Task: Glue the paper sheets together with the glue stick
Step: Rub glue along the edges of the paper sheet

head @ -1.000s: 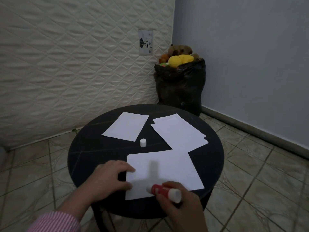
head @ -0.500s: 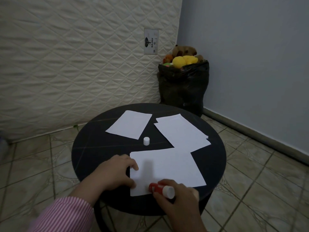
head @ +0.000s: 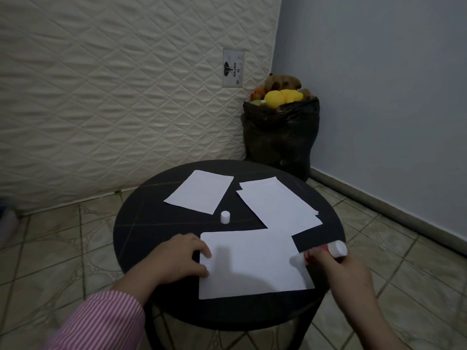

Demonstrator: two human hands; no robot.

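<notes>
The main risk, as I judge it, is the near sheet (head: 252,263) sliding or creasing; the glue stick (head: 328,252) is working at its right edge, close to the table's (head: 151,223) right rim, and a stroke that runs off the paper would smear glue onto the dark top; it could equally catch the edge and lift or buckle it, since only the opposite side is pinned. A second risk is the pile of sheets (head: 278,205) toward the far right, whose near corner overlaps the near sheet's far right corner; stray glue there could bond the wrong pieces.

The left hand (head: 177,261) lies loosely curled, fingertips pressed on the near sheet's left edge, holding nothing but pinning the paper flat. The right hand (head: 346,271) is closed around the glue stick, its red body mostly hidden and its white end pointing away; the tip seems to touch the paper, though blur leaves that uncertain. The white cap (head: 225,217) stands upright near the table's middle; a single sheet (head: 199,190) lies toward the far edge.
</notes>
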